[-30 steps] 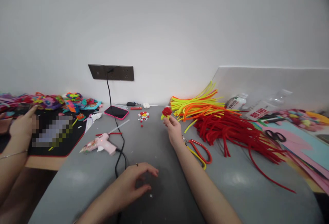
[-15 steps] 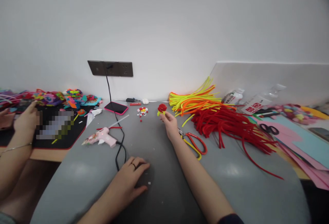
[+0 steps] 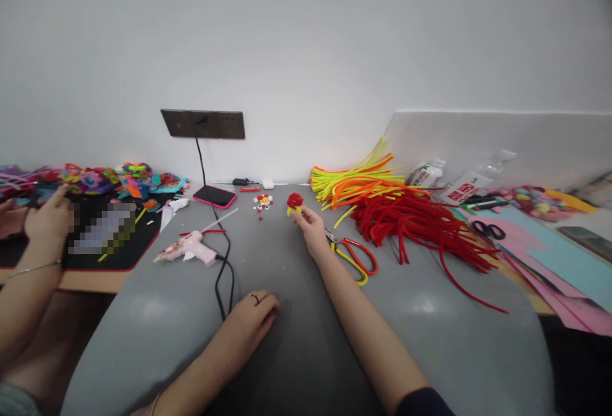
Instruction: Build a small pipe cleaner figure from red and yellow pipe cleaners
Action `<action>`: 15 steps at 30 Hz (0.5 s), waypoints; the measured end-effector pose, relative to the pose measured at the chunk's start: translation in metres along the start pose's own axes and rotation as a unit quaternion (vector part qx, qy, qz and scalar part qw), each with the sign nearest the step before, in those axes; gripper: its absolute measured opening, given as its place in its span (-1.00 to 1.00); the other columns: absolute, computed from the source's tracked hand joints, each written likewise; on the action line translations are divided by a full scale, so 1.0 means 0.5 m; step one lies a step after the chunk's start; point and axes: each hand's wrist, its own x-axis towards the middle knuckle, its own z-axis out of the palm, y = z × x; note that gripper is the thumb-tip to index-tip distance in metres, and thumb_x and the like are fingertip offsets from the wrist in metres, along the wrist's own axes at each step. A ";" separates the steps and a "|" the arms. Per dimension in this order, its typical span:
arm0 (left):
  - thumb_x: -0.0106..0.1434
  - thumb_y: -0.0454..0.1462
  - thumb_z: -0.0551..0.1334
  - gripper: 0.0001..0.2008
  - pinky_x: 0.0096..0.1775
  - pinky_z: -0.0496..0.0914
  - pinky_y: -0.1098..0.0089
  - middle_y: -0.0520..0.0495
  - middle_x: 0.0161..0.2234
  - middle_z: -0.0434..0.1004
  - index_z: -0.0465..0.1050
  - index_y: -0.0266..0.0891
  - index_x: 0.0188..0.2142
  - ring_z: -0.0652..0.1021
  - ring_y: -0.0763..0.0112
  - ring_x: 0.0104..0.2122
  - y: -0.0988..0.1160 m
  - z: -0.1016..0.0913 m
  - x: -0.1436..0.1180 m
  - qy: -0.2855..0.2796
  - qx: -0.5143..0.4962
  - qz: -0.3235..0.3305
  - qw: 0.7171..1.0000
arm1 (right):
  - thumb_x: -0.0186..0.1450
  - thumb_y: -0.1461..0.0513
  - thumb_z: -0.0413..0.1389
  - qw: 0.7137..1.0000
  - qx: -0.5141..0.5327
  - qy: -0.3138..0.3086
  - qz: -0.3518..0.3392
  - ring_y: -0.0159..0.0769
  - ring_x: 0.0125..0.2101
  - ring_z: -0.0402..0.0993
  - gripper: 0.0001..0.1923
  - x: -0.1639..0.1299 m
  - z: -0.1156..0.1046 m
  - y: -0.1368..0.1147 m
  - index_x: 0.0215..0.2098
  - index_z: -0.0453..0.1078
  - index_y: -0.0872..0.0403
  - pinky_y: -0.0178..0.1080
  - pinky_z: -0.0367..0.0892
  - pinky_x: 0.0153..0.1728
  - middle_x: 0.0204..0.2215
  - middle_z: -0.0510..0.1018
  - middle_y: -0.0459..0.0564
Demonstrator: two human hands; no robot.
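Note:
A small red pipe-cleaner flower [image 3: 295,199] with a yellow-green base is pinched between the thumb and fingers of my right hand [image 3: 310,230]. It is held up over the far middle of the grey table [image 3: 382,346]. My left hand [image 3: 255,317], a dark ring on one finger, rests on the table with its fingers curled together. Whatever may be under or in those fingers is hidden. Just right of my right wrist lie pliers [image 3: 356,260] with red and yellow handles. Beyond the flower, to its left, is a little cluster of red, white and yellow pieces [image 3: 262,202].
A pink glue gun [image 3: 191,248] and its black cord [image 3: 232,279] lie on the left, near a pink-edged phone [image 3: 215,196]. Red pipe cleaners [image 3: 406,222] and yellow-orange ones [image 3: 356,181] are heaped at right. Another person's hand [image 3: 48,218] works at far left.
My left hand's spread fingers have drawn together, and a white scrap near them no longer shows. The view has shifted slightly. My right hand still holds the flower.

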 end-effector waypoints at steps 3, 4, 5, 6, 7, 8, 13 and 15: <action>0.28 -0.47 0.05 -0.81 -0.22 0.38 0.36 -0.04 -0.32 0.47 0.38 -0.21 -0.30 0.49 0.35 -0.28 -0.041 -0.033 0.036 0.030 0.068 -0.015 0.997 | 0.01 0.00 0.28 1.000 0.003 -0.005 0.001 -0.31 -0.45 0.33 -0.61 -0.008 -0.003 -0.001 -0.30 0.52 0.09 -0.26 0.25 -0.37 -0.42 0.55 -0.04; 0.28 -0.47 0.05 -0.80 -0.21 0.39 0.34 -0.04 -0.33 0.47 0.38 -0.21 -0.32 0.49 0.33 -0.29 -0.059 -0.047 0.051 0.048 0.097 -0.030 0.994 | 0.01 0.01 0.29 1.000 0.004 -0.006 0.001 -0.31 -0.45 0.32 -0.62 -0.011 -0.004 -0.001 -0.30 0.52 0.09 -0.26 0.24 -0.37 -0.42 0.55 -0.05; 0.28 -0.46 0.05 -0.80 -0.21 0.39 0.31 -0.05 -0.34 0.47 0.39 -0.21 -0.33 0.50 0.30 -0.29 -0.075 -0.061 0.067 0.068 0.121 -0.047 0.989 | 0.01 0.01 0.29 1.000 0.005 -0.006 0.001 -0.32 -0.46 0.31 -0.62 -0.013 -0.005 -0.002 -0.30 0.52 0.09 -0.26 0.24 -0.38 -0.43 0.55 -0.05; 0.28 -0.46 0.05 -0.80 -0.18 0.40 0.28 -0.08 -0.33 0.48 0.40 -0.22 -0.31 0.50 0.28 -0.26 -0.087 -0.073 0.081 0.084 0.134 -0.056 0.986 | 0.02 0.02 0.29 1.000 0.005 -0.005 0.003 -0.32 -0.46 0.31 -0.62 -0.015 -0.006 -0.002 -0.30 0.52 0.08 -0.26 0.24 -0.38 -0.44 0.54 -0.06; 0.28 -0.46 0.04 -0.79 -0.15 0.41 0.25 -0.11 -0.28 0.49 0.41 -0.22 -0.26 0.51 0.26 -0.23 -0.093 -0.082 0.093 0.105 0.140 -0.060 0.983 | 0.02 0.02 0.29 1.000 0.005 -0.004 0.007 -0.33 -0.47 0.30 -0.62 -0.017 -0.007 -0.003 -0.30 0.53 0.08 -0.26 0.23 -0.38 -0.44 0.54 -0.06; 0.28 -0.46 0.03 -0.76 -0.11 0.41 0.21 -0.14 -0.22 0.50 0.41 -0.22 -0.19 0.51 0.24 -0.18 -0.091 -0.085 0.101 0.122 0.143 -0.059 0.981 | 0.02 0.02 0.29 1.000 0.007 -0.001 0.010 -0.33 -0.48 0.30 -0.62 -0.018 -0.008 -0.003 -0.30 0.53 0.08 -0.26 0.24 -0.38 -0.45 0.54 -0.07; 0.29 -0.33 0.13 -0.57 0.16 0.28 0.19 -0.26 0.19 0.33 0.28 -0.28 0.15 0.34 0.18 0.19 -0.004 -0.016 0.084 -0.014 0.104 0.121 0.987 | -0.01 0.01 0.30 1.000 0.018 0.009 0.019 -0.34 -0.49 0.31 -0.62 -0.018 -0.010 -0.006 -0.34 0.52 0.09 -0.26 0.26 -0.37 -0.46 0.55 -0.07; 0.27 -0.20 0.18 -0.39 0.22 0.19 0.11 -0.28 0.31 0.12 0.12 -0.29 0.27 0.16 0.08 0.30 0.021 0.024 0.067 -0.068 0.118 0.129 0.982 | -0.01 0.01 0.30 1.000 0.014 0.008 0.015 -0.34 -0.49 0.32 -0.63 -0.018 -0.010 -0.006 -0.34 0.52 0.09 -0.26 0.27 -0.37 -0.46 0.55 -0.07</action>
